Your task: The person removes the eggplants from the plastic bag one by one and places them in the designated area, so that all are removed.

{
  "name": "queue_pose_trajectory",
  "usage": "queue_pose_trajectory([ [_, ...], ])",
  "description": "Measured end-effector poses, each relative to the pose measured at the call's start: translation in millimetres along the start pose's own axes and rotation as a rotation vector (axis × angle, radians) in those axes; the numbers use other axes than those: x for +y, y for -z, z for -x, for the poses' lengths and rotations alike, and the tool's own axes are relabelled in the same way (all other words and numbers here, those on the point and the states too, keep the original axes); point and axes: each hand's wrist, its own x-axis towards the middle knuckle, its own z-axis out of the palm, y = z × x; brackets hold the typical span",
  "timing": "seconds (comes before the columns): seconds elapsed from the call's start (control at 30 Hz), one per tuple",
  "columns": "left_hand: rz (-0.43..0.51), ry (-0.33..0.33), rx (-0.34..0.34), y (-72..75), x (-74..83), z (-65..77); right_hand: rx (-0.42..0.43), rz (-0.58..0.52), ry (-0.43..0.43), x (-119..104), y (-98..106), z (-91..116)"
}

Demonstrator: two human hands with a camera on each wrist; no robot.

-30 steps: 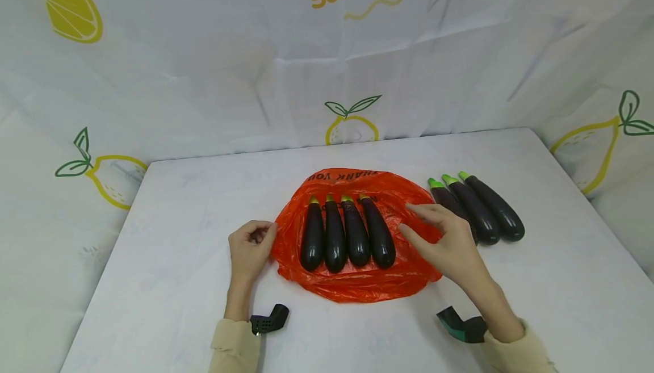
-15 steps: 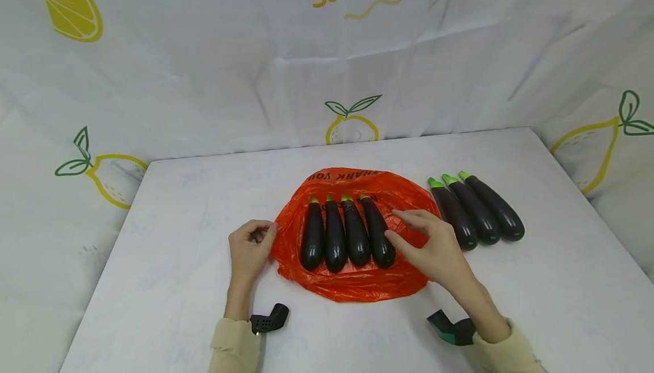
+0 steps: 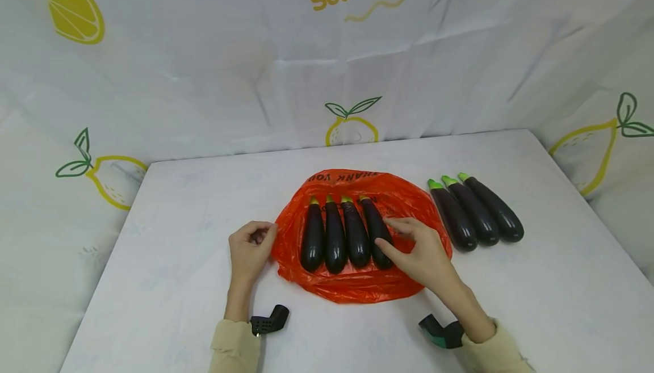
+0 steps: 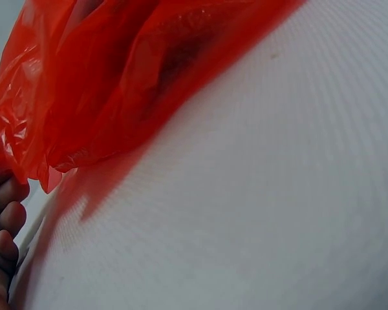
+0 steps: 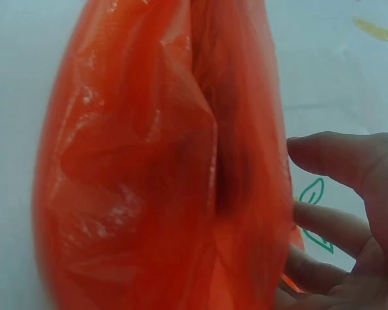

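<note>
An orange-red plastic bag [image 3: 352, 290] lies spread on the table, with "THANK YOU" printed near its far edge. On it several dark purple eggplants [image 3: 335, 242] lie side by side, green ends away from me. My left hand [image 3: 250, 250] pinches the bag's left edge between thumb and fingertips; the left wrist view shows curled fingers [image 4: 13, 216] at the gathered plastic. Over the bag's right part, my right hand [image 3: 421, 254] reaches with thumb and fingers apart, fingertips right at the rightmost eggplant [image 3: 373, 218]. The bag's raised side [image 5: 149, 174] fills much of the right wrist view.
Three more eggplants [image 3: 477, 214] with bright green caps lie together just right of the bag. Behind the white table [image 3: 174, 237] hangs a white cloth [image 3: 225, 78] with lemon prints. A black wrist device [image 3: 271, 320] sits at each wrist.
My right hand has moved left and toward me over the bag, from its right edge to the rightmost eggplant on it. The left hand stays at the bag's left edge.
</note>
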Motion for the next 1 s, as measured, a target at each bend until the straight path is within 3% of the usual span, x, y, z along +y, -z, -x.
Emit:
queue_pose_trajectory([
  [1.0,0.025,0.011,0.007,0.1,0.8,-0.3,-0.017,0.035,-0.019,9,-13,1],
])
